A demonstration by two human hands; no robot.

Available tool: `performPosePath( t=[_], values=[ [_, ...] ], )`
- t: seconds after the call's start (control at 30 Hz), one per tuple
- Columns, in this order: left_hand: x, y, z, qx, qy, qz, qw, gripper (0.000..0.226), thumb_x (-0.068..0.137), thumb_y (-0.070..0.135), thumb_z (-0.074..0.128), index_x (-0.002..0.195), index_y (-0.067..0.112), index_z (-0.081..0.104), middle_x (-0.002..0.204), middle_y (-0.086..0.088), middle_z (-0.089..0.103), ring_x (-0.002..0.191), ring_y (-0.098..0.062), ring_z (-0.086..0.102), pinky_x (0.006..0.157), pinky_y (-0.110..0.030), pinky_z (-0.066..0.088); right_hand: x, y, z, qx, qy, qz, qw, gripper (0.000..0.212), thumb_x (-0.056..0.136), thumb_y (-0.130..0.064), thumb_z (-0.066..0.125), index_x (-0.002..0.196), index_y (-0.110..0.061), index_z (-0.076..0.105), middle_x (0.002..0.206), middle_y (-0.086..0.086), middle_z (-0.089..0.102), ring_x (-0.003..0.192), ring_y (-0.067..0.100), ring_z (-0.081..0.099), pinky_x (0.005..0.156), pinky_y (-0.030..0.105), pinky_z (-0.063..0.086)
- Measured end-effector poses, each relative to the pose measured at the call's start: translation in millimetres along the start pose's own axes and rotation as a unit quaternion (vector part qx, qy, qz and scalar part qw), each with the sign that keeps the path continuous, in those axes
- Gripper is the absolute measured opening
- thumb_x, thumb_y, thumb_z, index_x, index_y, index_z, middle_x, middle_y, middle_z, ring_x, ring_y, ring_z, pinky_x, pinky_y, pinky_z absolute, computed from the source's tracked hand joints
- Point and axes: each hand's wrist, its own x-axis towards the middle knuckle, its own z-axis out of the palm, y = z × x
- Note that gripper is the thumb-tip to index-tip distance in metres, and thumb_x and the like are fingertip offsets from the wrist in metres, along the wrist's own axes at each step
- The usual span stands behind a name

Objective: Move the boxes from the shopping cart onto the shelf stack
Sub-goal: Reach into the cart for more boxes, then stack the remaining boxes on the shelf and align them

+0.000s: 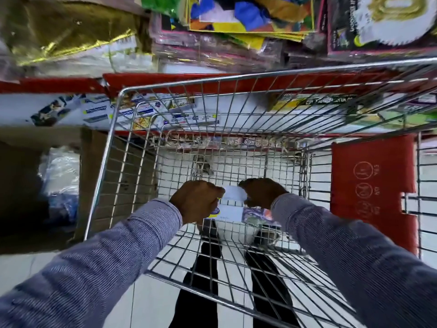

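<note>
Apparently the job was close to its end. Both hands were down inside the shopping cart [113,147], the left hand [197,200] and the right hand [262,192] each curled closed on opposite ends of one box [230,210], a white carton with a printed panel, which sat low near the cart's wire floor at about 6 o'clock from the basket's centre. No other box showed through the mesh, so this one looked like the last, though the sleeves hid part of the floor. At 12 o'clock, beyond the cart's far rim, the shelf stack [94,112] held similar white printed cartons lying flat. What remained, by my reading, was lifting this box out and laying it on that stack.
</note>
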Motion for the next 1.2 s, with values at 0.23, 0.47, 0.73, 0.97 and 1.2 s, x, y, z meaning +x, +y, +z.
performPosePath(
  t=[0.23, 0.47, 0.73, 0.97, 1.2],
  values=[
    [7, 10, 27, 0.076, -0.103, 0.079, 0.989, 0.024, 0.098, 0.031, 0.051, 0.111, 0.013, 0.059, 0.111, -0.006, 0.067, 0.101, -0.028, 0.064, 0.078, -0.037, 0.053, -18, 19, -31, -0.013, 0.070, 0.037, 0.997, 0.068, 0.084, -0.032, 0.068, 0.142, -0.011, 0.038, 0.133, 0.015, 0.058, 0.116, 0.035, 0.061, 0.095, 0.044, 0.052],
    [37, 26, 60, 0.094, -0.151, 0.042, 0.983, 0.034, 0.087, 0.022, 0.067, 0.116, 0.008, 0.055, 0.114, -0.011, 0.066, 0.101, -0.034, 0.065, 0.071, -0.037, 0.046, -53, 35, -58, -0.026, 0.216, -0.001, 0.976, 0.063, 0.078, -0.049, 0.064, 0.129, -0.014, 0.050, 0.118, 0.015, 0.067, 0.103, 0.035, 0.066, 0.084, 0.041, 0.054],
    [34, 25, 16, 0.024, -0.122, 0.004, 0.992, 0.043, 0.090, 0.014, 0.066, 0.131, 0.006, 0.055, 0.130, -0.017, 0.062, 0.118, -0.035, 0.060, 0.096, -0.042, 0.049, -114, 24, -122, -0.101, 0.377, -0.059, 0.919, 0.060, 0.068, -0.058, 0.058, 0.114, -0.021, 0.062, 0.083, 0.006, 0.075, 0.067, 0.031, 0.070, 0.056, 0.030, 0.050],
    [-33, 42, -137, 0.048, 0.088, -0.010, 0.995, 0.065, 0.065, 0.044, 0.083, 0.123, 0.021, 0.066, 0.113, -0.006, 0.074, 0.100, -0.028, 0.070, 0.077, -0.030, 0.055, -206, -10, -236, -0.173, 0.439, -0.079, 0.878, 0.046, 0.066, -0.056, 0.067, 0.093, -0.019, 0.066, 0.067, 0.006, 0.069, 0.058, 0.032, 0.067, 0.048, 0.028, 0.044],
    [-86, 74, -298, 0.071, 0.285, -0.013, 0.956, 0.067, 0.061, 0.076, 0.064, 0.119, 0.044, 0.065, 0.102, 0.011, 0.078, 0.090, -0.012, 0.072, 0.065, -0.020, 0.050, -311, -56, -356, -0.215, 0.524, -0.081, 0.820, 0.046, 0.070, -0.059, 0.051, 0.099, -0.026, 0.062, 0.085, 0.004, 0.072, 0.078, 0.031, 0.068, 0.059, 0.032, 0.047]
  ],
)
